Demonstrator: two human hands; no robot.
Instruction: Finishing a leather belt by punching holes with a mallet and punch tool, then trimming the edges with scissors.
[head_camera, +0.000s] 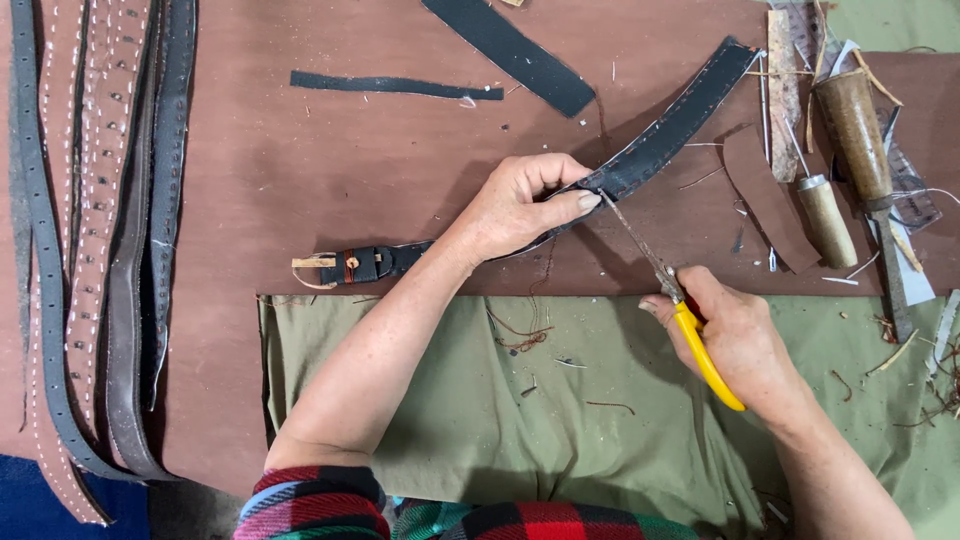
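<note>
A long black stitched leather belt (670, 125) lies across the brown board (330, 180), its buckle end (345, 266) at the left. My left hand (520, 205) pinches the belt near its middle and lifts its edge. In my right hand (735, 335) are yellow-handled scissors (690, 325). Their thin metal blades point up and to the left, and the tips touch the belt right beside my left thumb. Both hands are over the board's front edge.
Several finished belts (90, 230) lie side by side at the left. Black leather strips (395, 87) are at the top. Two wooden-handled tools (825, 215) and a brown leather scrap (765, 195) sit at the right. Green cloth (560, 420) with thread bits covers the near side.
</note>
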